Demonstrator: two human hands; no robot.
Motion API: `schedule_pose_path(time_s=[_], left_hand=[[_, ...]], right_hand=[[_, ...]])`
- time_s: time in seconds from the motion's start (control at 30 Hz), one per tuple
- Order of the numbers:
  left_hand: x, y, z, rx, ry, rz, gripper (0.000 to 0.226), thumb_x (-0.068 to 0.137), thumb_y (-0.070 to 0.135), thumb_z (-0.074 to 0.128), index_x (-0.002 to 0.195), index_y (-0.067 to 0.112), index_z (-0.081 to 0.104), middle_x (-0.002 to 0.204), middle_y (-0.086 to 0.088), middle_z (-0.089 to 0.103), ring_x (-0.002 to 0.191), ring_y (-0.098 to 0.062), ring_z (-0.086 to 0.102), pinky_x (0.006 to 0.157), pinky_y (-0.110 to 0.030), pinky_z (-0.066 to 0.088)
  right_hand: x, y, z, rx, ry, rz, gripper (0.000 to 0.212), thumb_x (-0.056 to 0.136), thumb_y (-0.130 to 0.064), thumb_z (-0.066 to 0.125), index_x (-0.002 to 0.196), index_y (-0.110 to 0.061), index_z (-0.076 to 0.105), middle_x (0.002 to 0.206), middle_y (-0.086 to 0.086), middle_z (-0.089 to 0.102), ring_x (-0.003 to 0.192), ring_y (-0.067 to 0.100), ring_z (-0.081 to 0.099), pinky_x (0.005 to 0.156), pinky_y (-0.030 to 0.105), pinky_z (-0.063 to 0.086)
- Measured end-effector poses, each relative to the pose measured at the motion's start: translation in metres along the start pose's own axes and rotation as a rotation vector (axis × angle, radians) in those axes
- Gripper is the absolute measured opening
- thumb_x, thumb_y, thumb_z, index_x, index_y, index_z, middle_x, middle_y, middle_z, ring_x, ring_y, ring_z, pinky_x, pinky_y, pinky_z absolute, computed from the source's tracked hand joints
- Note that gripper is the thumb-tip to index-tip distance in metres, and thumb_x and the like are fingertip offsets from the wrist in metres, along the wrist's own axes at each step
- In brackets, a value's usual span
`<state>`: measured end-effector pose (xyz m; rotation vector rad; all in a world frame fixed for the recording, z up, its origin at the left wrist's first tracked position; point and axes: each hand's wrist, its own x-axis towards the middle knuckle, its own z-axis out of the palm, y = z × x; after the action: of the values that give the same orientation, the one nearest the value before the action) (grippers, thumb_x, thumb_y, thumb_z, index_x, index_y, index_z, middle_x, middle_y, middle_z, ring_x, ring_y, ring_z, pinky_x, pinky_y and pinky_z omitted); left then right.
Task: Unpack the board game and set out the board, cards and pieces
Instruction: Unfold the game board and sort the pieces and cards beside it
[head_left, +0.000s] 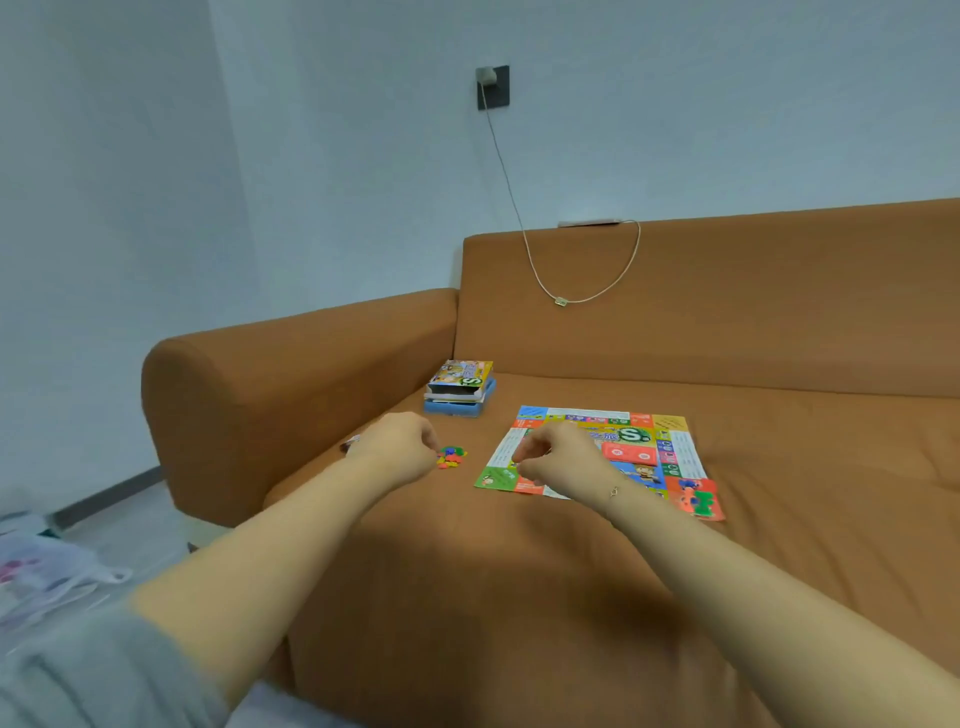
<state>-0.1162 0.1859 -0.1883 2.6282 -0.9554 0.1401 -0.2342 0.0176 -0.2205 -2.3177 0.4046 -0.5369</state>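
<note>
Left hand (402, 447) curled beside the coloured pieces (451, 458) on the sofa (571, 571), grip unclear – right hand (558, 457) curled over the unfolded board (631, 447), seemingly pinching something small – pieces stage; next, placing them neatly

One board (644, 447), one game box (460, 387), one heap of pieces (451, 458) (too small to count), two hands (400, 447)

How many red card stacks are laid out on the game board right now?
2. One red stack lies near the middle of the board; another card stack sits at its near right corner. The right hand covers part of the board, so more may be hidden.
</note>
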Motion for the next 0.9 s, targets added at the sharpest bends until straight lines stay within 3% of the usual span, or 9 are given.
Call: schedule_pose_path(time_s=[0.17,0.33,0.5,0.63,0.73,0.8,0.9], left_hand=[[0.019,-0.018,-0.001,-0.010,0.021,0.041,0.030,0.082,0.008,0.049,0.100,0.023,0.069,0.110,0.001,0.064,0.100,-0.017,0.060,0.084,-0.028,0.050],[0.061,-0.046,0.031,-0.067,-0.024,0.112,0.029,0.084,0.006,0.053,0.107,0.019,0.067,0.115,-0.001,0.062,0.105,-0.016,0.057,0.087,-0.024,0.044],[0.088,-0.072,0.073,-0.175,-0.029,0.218,0.036,0.082,0.026,0.068,0.116,0.026,0.057,0.112,0.004,0.055,0.082,-0.005,0.056,0.078,-0.018,0.041],[0.098,-0.080,0.092,-0.235,0.072,0.245,0.040,0.080,0.033,0.067,0.118,0.028,0.054,0.104,0.011,0.049,0.072,-0.001,0.051,0.074,-0.016,0.038],[0.098,-0.088,0.099,-0.273,0.147,0.352,0.022,0.080,0.033,0.067,0.100,0.033,0.056,0.091,0.016,0.049,0.071,0.001,0.050,0.065,-0.011,0.035],[0.094,-0.091,0.102,-0.303,0.196,0.407,0.015,0.080,0.028,0.069,0.088,0.031,0.056,0.081,0.018,0.047,0.074,0.004,0.051,0.060,-0.010,0.034],[0.092,-0.092,0.102,-0.299,0.222,0.482,0.014,0.082,0.023,0.066,0.090,0.031,0.058,0.084,0.021,0.047,0.078,0.008,0.050,0.060,-0.011,0.034]], right_hand=[[0.010,0.010,0.027,-0.026,0.064,-0.042,0.020,0.080,-0.005,0.058,0.090,-0.015,0.071,0.084,-0.006,0.064,0.080,0.008,0.056,0.065,0.017,0.042],[0.036,0.017,0.045,-0.105,0.064,-0.106,0.024,0.083,-0.006,0.054,0.093,-0.017,0.072,0.090,-0.007,0.065,0.085,0.007,0.057,0.077,0.018,0.043],[0.093,0.013,0.063,-0.277,0.036,-0.182,0.027,0.086,-0.006,0.049,0.097,-0.017,0.072,0.101,-0.002,0.065,0.087,0.010,0.054,0.076,0.021,0.041],[0.118,0.023,0.073,-0.352,0.071,-0.253,0.035,0.083,0.000,0.045,0.095,-0.018,0.073,0.085,-0.013,0.056,0.082,0.007,0.048,0.072,0.021,0.035],[0.118,0.028,0.075,-0.356,0.047,-0.277,0.038,0.080,0.001,0.045,0.089,-0.020,0.075,0.071,-0.018,0.048,0.072,-0.002,0.046,0.065,0.018,0.031],[0.117,0.031,0.071,-0.281,0.048,-0.264,0.038,0.081,0.002,0.045,0.085,-0.021,0.075,0.070,-0.019,0.050,0.072,-0.004,0.049,0.062,0.013,0.034],[0.116,0.033,0.071,-0.273,0.007,-0.261,0.039,0.081,0.002,0.045,0.089,-0.022,0.075,0.073,-0.022,0.054,0.076,-0.007,0.052,0.065,0.009,0.036]])
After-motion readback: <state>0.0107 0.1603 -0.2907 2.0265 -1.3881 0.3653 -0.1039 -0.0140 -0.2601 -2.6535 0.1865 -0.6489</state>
